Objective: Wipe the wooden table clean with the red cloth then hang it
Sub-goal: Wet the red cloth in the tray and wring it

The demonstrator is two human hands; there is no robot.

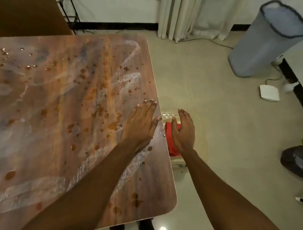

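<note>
A: On the left, across the table (pixel 65 111), we've got orange-brown spots, clear droplets and pale smears almost everywhere. If we swipe carelessly we'll just spread them, or push the wet over the right edge onto the floor (pixel 224 117).

B: Our left hand (pixel 140 124) lies flat near that edge, fingers spread and holding nothing. It may be picking up the wet.

A: And the cloth (pixel 171 139)?

B: Off the table, just past the edge and lower down, on a pale stool or stand (mostly hidden, so we can't say which). Our right hand (pixel 182 131) is over it, fingers straight, thumb on the red fabric, not yet closed round it.

A: A loose pinch could drop it on the floor.
</note>
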